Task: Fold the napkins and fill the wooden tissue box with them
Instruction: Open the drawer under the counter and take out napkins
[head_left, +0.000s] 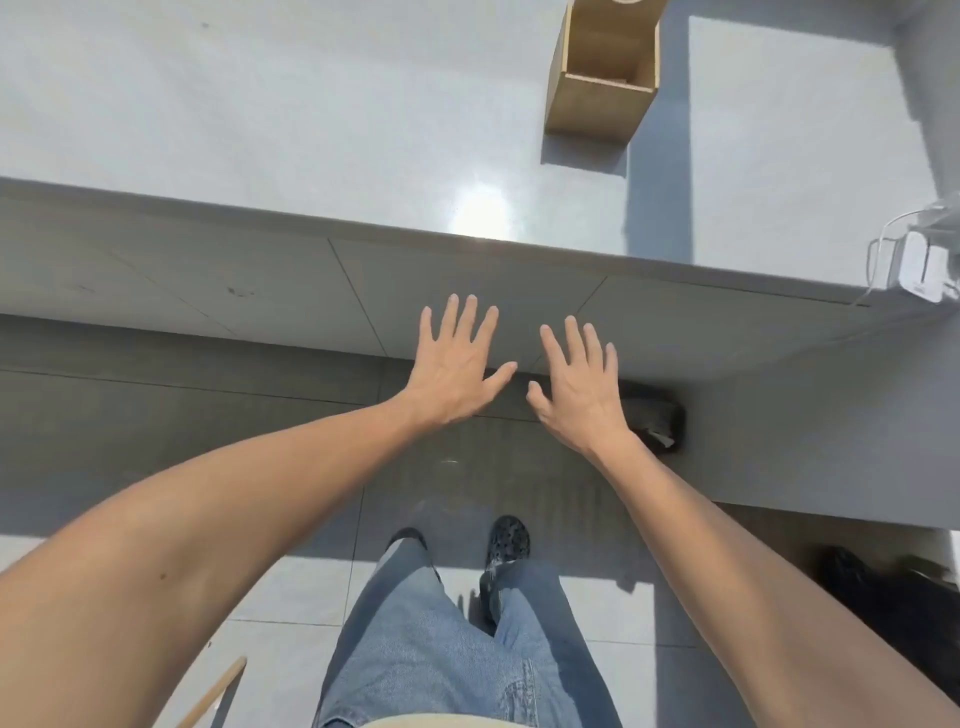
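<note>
Head view
Box: the wooden box (602, 73) stands on the far right part of the counter, open side up, its long axis running away from the person and leaning a little to the right; the near short wall faces the person, the far end is cut by the top edge.
Inside the box: bare wood as far as can be seen (something pale at its far end, too cropped to name).
Left hand: (456, 371) palm down, fingers spread, holding nothing, in the air below the counter's front edge.
Right hand: (579, 387) also flat and spread, empty, just beside the left, thumbs near but apart.
Counter: (260, 114) pale grey, smooth, with a bright glare spot near its front edge and the box's shadow on it.
Right edge: a white device (922, 270) with a cable sits at the counter's rim.
Room: grey tiled floor (291, 587), half in sun; the person stands in blue jeans (447, 649) and dark shoes.
</note>
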